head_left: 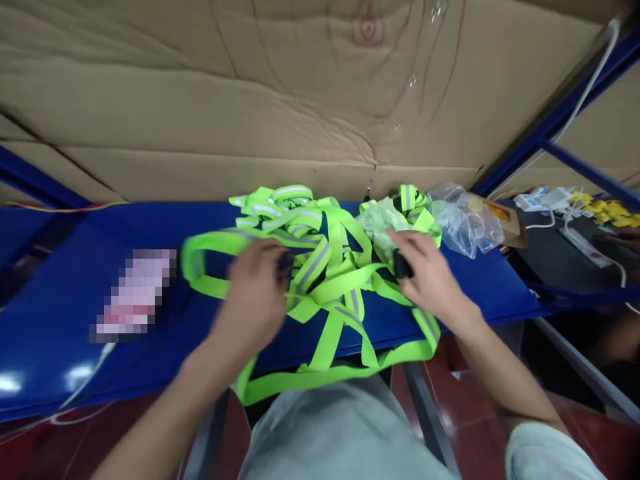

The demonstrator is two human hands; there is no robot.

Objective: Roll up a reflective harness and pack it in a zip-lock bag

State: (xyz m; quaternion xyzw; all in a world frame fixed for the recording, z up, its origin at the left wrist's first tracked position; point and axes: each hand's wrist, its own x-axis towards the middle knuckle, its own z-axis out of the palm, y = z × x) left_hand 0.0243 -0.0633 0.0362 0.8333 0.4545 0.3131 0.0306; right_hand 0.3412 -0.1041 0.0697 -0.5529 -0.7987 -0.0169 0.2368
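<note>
Both bare forearms reach forward, well apart; the left hand (257, 280) is curled palm down; the right hand (425, 273) is also closed in a grip.

packing workshop | cardboard sheets (300, 100) | blue metal racking (555, 120) | plastic bags (460, 220)

left hand (255, 283): blurred, lying on the tangled straps, fingers curled around a small black piece at its fingertips
right hand (425, 273): resting on the straps' right part, fingers closed on a black piece
neon-green reflective straps (320, 267): loose tangle with grey stripes, spread between both hands; loops hang over the near edge
blue tabletop (65, 320): carries the straps
clear plastic bags (463, 220): crumpled, just right of the straps
cardboard (250, 100): large sheet behind the tabletop
power strip (585, 243): white, far right, well apart
</note>
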